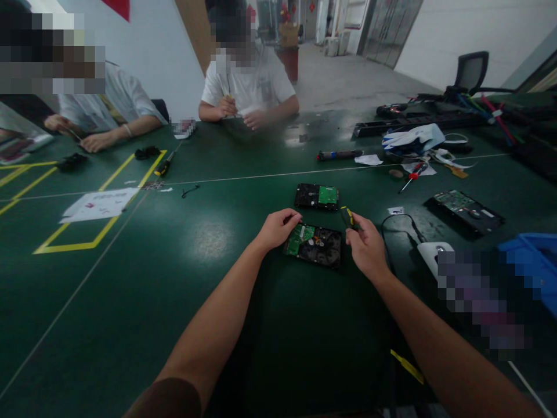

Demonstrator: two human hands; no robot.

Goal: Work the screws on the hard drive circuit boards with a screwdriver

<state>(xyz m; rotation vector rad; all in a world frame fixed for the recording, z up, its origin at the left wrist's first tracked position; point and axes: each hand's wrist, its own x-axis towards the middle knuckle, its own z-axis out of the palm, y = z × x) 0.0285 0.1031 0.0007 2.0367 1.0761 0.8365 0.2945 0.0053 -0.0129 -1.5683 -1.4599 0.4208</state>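
A hard drive (324,244) lies on the green table in front of me, its green circuit board at the left end. At its upper left corner is my left hand (278,227), fingers curled and closed on the edge; the exact contact is hidden. My right hand (368,244) grips a yellow and black screwdriver (347,216) just off the drive's upper right corner. The screwdriver's tip cannot be made out. Just beyond, a second hard drive (317,197) rests with its green board to the right.
To the right are another drive (467,212), a white device (435,255) with a black cable, and a blue bin (533,261). Farther back lie a red screwdriver (413,177) and gloves (413,139). Paper (100,204) lies left. Two people sit across the table.
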